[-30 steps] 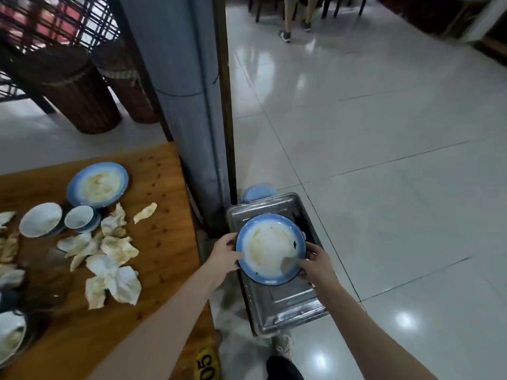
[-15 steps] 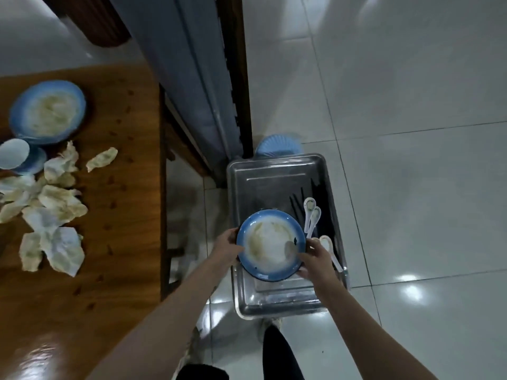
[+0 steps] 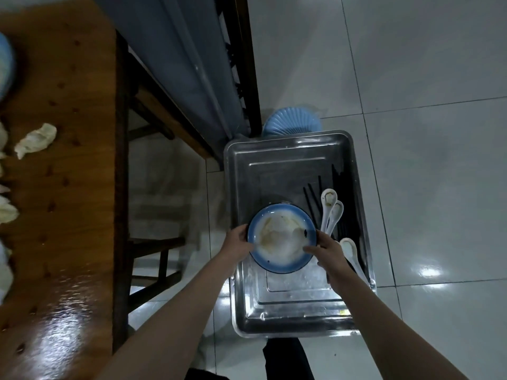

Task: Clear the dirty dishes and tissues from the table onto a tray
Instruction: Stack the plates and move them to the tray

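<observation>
I hold a dirty blue-rimmed plate (image 3: 279, 238) low over the steel tray (image 3: 277, 319) on the floor beside the table. My left hand (image 3: 237, 244) grips its left rim and my right hand (image 3: 326, 249) grips its right rim. White soup spoons (image 3: 332, 212) and black chopsticks (image 3: 312, 200) lie along the tray's right side. Crumpled tissues (image 3: 35, 139) remain on the wooden table (image 3: 63, 215) at the left. A blurred blue plate edge (image 3: 5, 64) shows at the table's far left.
A grey pillar (image 3: 175, 58) stands between the table and the tray. A blue plastic stool (image 3: 292, 123) sits just beyond the tray's far end. A wooden bench (image 3: 156, 248) is under the table's edge. Glossy white floor tiles (image 3: 425, 133) spread to the right.
The view has tilted further down and the plate has dropped lower over the tray's near half. Both hands keep their grip on its rim.
</observation>
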`<state>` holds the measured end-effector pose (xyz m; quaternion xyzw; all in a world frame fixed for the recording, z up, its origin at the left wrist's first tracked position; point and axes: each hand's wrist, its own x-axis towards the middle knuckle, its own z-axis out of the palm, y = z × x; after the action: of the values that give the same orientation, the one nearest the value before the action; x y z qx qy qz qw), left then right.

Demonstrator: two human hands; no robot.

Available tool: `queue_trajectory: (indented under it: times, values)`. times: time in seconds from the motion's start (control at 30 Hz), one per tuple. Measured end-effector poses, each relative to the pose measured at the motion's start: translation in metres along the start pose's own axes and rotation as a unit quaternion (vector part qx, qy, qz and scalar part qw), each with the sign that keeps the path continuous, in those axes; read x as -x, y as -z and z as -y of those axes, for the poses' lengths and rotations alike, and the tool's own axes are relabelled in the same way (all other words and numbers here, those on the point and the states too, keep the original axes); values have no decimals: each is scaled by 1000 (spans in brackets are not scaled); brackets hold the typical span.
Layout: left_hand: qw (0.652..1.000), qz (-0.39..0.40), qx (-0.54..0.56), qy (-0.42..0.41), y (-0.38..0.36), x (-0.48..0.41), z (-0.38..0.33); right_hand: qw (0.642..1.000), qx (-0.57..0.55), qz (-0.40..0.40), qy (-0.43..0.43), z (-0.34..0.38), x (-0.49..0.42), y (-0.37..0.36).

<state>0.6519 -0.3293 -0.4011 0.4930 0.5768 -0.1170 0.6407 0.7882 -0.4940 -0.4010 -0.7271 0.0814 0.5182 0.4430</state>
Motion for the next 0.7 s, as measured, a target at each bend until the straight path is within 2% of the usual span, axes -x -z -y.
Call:
queue_trajectory:
  times: [0.23,0.47,0.7]
  values:
    - [998,34,-59,-5,-9,-20,5,1000,-12,-14,-22,-13,-13,2]
    - [994,88,-71,5,-14,-16,6,999,-29,-25,-7,-16,-13,4]
    - [993,100,-65,-20,-5,19,-2,998,27,-55,19,-5,18,-5]
